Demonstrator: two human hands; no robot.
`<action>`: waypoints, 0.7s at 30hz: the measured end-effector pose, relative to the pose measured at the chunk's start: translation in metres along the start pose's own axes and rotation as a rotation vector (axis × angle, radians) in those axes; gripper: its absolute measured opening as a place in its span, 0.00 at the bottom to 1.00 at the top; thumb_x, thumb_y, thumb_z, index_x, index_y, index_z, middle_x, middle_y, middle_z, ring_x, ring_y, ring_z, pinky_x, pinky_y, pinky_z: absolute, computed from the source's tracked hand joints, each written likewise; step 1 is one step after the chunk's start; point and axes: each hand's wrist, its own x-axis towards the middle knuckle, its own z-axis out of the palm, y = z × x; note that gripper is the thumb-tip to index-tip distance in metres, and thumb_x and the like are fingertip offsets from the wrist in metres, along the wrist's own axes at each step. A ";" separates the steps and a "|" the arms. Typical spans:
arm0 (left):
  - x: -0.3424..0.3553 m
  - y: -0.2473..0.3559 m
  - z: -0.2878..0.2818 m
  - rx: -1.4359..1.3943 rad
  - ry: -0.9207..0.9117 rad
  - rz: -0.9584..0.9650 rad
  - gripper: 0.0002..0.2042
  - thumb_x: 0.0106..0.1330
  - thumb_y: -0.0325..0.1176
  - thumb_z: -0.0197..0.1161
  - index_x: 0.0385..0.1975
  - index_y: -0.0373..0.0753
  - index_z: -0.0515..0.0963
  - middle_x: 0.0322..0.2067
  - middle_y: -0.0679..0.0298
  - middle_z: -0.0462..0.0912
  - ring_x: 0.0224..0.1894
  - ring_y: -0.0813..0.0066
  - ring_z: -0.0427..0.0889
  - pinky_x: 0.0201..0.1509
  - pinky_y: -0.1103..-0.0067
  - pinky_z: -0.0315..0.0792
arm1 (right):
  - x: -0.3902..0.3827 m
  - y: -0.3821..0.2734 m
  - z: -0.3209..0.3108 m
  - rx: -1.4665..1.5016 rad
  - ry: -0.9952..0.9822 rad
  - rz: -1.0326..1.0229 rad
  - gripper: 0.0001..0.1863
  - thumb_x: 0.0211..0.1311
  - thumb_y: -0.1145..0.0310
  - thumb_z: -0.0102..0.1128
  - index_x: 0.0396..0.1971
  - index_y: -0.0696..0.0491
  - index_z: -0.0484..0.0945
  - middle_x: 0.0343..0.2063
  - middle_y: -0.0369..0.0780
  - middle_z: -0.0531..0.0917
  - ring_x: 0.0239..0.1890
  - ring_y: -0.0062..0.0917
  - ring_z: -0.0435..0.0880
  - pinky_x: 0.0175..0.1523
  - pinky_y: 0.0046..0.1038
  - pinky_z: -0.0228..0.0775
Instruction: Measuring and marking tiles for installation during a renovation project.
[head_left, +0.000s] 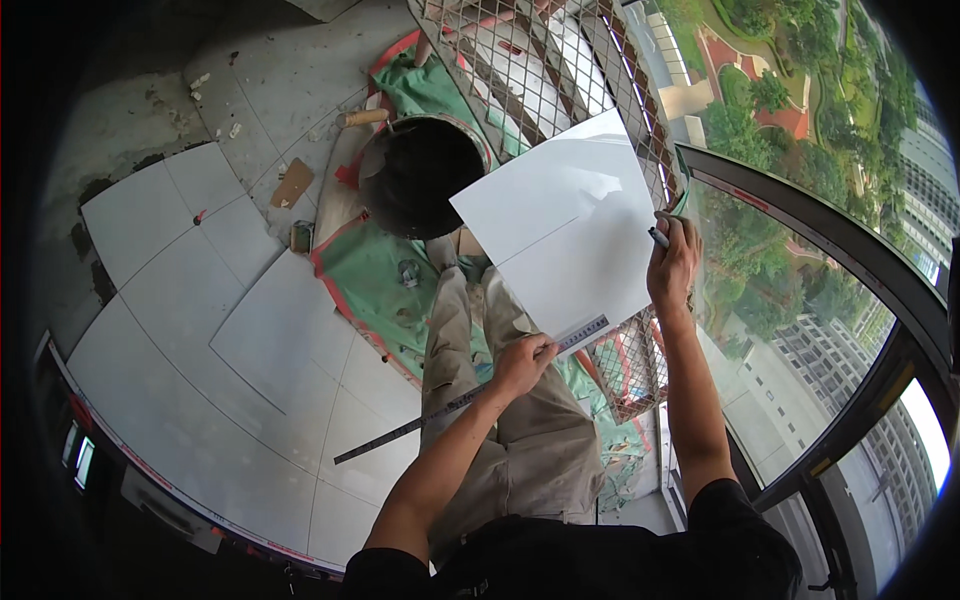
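Note:
A large white tile [570, 240] lies tilted in front of my legs, with a thin dark line across its left part and a pale reflection near its top. My left hand [523, 366] is closed at the tile's near edge and grips a long metal ruler [390, 438]. One end of the ruler lies over the tile's lower corner, while the other reaches out left past my leg. At the tile's right edge, my right hand [677, 256] is closed around a dark marker pen [659, 238]. Part of the ruler is hidden behind my left hand and forearm.
A black bucket [415, 185] stands beside the tile, with a wooden-handled tool [365, 117] at its rim. Green sheeting [350, 262] with red edges covers floor around my feet. Metal mesh [540, 60] stands beyond the tile. Large floor tiles [200, 290] lie left; a framed window [800, 230] is right.

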 end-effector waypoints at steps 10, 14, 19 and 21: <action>0.014 0.005 -0.093 0.008 0.023 0.070 0.13 0.82 0.40 0.63 0.50 0.36 0.85 0.25 0.64 0.85 0.26 0.80 0.83 0.31 0.76 0.76 | -0.020 -0.031 0.019 0.328 -0.148 0.354 0.15 0.85 0.63 0.57 0.45 0.59 0.87 0.27 0.42 0.82 0.28 0.29 0.79 0.38 0.32 0.73; 0.049 0.065 -0.192 0.055 0.237 0.046 0.09 0.80 0.35 0.65 0.45 0.36 0.84 0.24 0.62 0.84 0.25 0.73 0.83 0.32 0.74 0.75 | -0.001 -0.074 0.026 0.442 -0.340 0.308 0.17 0.85 0.61 0.59 0.44 0.61 0.86 0.25 0.40 0.81 0.26 0.22 0.74 0.36 0.28 0.70; 0.095 0.056 -0.244 0.041 0.280 0.121 0.08 0.81 0.34 0.65 0.46 0.36 0.85 0.25 0.69 0.82 0.24 0.87 0.74 0.27 0.82 0.68 | 0.022 -0.116 0.047 0.622 -0.431 0.108 0.19 0.86 0.59 0.55 0.46 0.61 0.86 0.28 0.40 0.80 0.30 0.22 0.75 0.37 0.26 0.70; 0.105 0.051 -0.253 0.100 0.283 0.172 0.07 0.81 0.33 0.65 0.46 0.36 0.84 0.26 0.71 0.80 0.23 0.88 0.71 0.27 0.83 0.67 | 0.027 -0.119 0.059 0.739 -0.391 0.030 0.23 0.87 0.56 0.52 0.46 0.63 0.85 0.29 0.42 0.81 0.31 0.24 0.77 0.38 0.26 0.71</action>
